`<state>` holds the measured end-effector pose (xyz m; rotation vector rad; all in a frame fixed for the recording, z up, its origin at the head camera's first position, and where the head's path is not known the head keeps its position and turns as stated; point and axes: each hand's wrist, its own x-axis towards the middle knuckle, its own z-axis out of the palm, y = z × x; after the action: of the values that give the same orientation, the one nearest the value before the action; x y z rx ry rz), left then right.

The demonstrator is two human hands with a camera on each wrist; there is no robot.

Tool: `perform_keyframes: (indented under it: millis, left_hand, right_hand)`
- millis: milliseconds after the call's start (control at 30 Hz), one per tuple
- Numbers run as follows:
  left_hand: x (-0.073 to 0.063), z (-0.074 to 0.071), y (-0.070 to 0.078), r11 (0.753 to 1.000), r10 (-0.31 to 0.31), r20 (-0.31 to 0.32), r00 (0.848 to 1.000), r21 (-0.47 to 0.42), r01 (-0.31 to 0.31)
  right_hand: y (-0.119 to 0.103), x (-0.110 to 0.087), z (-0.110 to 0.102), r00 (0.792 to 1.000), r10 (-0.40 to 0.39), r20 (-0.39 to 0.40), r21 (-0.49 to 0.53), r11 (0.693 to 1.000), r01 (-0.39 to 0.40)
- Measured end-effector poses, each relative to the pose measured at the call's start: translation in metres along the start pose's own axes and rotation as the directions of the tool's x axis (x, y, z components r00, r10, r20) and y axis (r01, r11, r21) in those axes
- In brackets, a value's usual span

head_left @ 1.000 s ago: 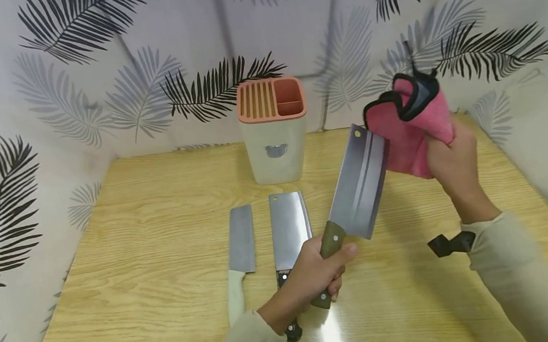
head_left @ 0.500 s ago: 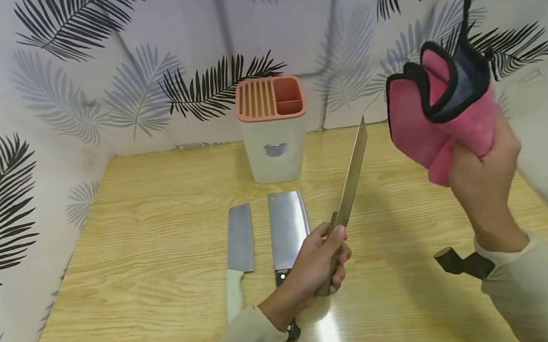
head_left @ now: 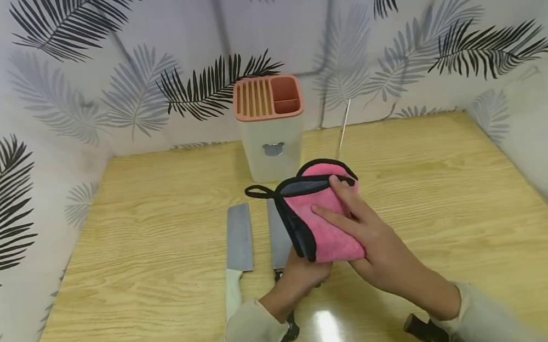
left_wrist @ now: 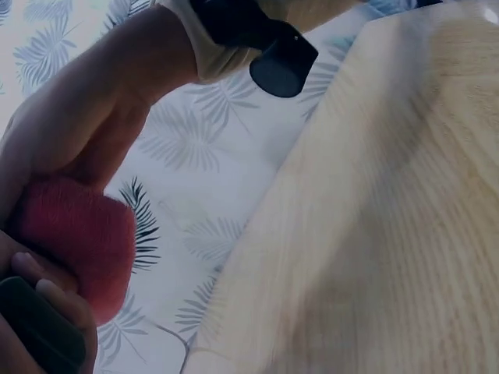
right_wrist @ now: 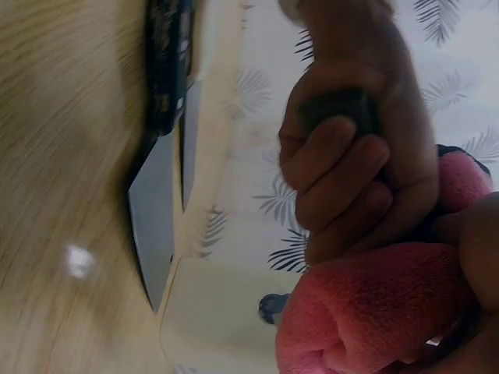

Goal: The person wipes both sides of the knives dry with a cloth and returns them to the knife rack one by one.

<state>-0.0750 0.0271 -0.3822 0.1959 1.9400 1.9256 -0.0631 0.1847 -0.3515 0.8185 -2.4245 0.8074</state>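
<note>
My left hand [head_left: 301,276] grips the olive-green handle [right_wrist: 337,109] of a cleaver, its fingers curled round it in the right wrist view. The cleaver's blade [head_left: 344,129] stands nearly edge-on, only its far end showing past the cloth. A pink cloth [head_left: 326,226] with black trim and a hanging loop is folded over the lower blade. My right hand [head_left: 385,248] holds this cloth against the blade, two fingers stretched across it. On the table lie a white-handled knife [head_left: 239,240] and a black-handled cleaver [head_left: 278,236], the latter partly hidden by cloth and left hand.
A cream knife holder [head_left: 271,143] with an orange slotted top stands at the back of the wooden table [head_left: 160,220]. Leaf-patterned fabric [head_left: 137,90] hangs behind and along both sides. A light glare lies near the table's front.
The right hand first swung up and right with the cloth, then came down leftward onto the blade. The held cleaver turned from showing its broad side to nearly edge-on.
</note>
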Motion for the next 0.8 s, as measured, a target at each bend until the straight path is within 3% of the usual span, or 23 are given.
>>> perform_keyframes:
  millis: [100, 200, 267, 467, 600, 733, 800]
  left_hand:
    - [0.001, 0.000, -0.001, 0.978, 0.137, -0.024, 0.990, 0.163, -0.132]
    - [0.005, 0.002, 0.001, 0.913, 0.266, -0.040, 0.963, 0.332, -0.238]
    - [0.007, 0.003, 0.002, 0.883, 0.303, -0.043, 0.952, 0.389, -0.263]
    - [0.004, 0.008, 0.004, 0.936, 0.205, -0.010, 0.979, 0.293, -0.193]
    - [-0.001, 0.012, 0.002, 0.952, 0.157, 0.033, 0.987, 0.260, -0.160]
    - [-0.005, 0.016, 0.001, 0.959, 0.125, 0.069, 0.990, 0.247, -0.138]
    - [-0.005, 0.017, 0.000, 0.964, 0.112, 0.081, 0.990, 0.233, -0.128]
  right_hand:
    - [0.003, 0.001, 0.005, 1.000, -0.002, -0.006, 0.034, 0.999, 0.002]
    - [0.007, 0.005, 0.004, 1.000, 0.014, -0.015, 0.053, 0.999, -0.013]
    - [0.011, 0.008, 0.002, 0.999, 0.038, -0.026, 0.062, 0.997, -0.036]
    - [0.029, 0.020, -0.010, 0.986, 0.132, -0.101, 0.036, 0.991, -0.129]
    - [0.048, 0.033, -0.024, 0.966, 0.212, -0.150, 0.054, 0.977, -0.206]
    - [0.070, 0.046, -0.040, 0.933, 0.301, -0.198, 0.087, 0.953, -0.290]
    - [0.080, 0.052, -0.048, 0.897, 0.367, -0.247, 0.115, 0.930, -0.349]
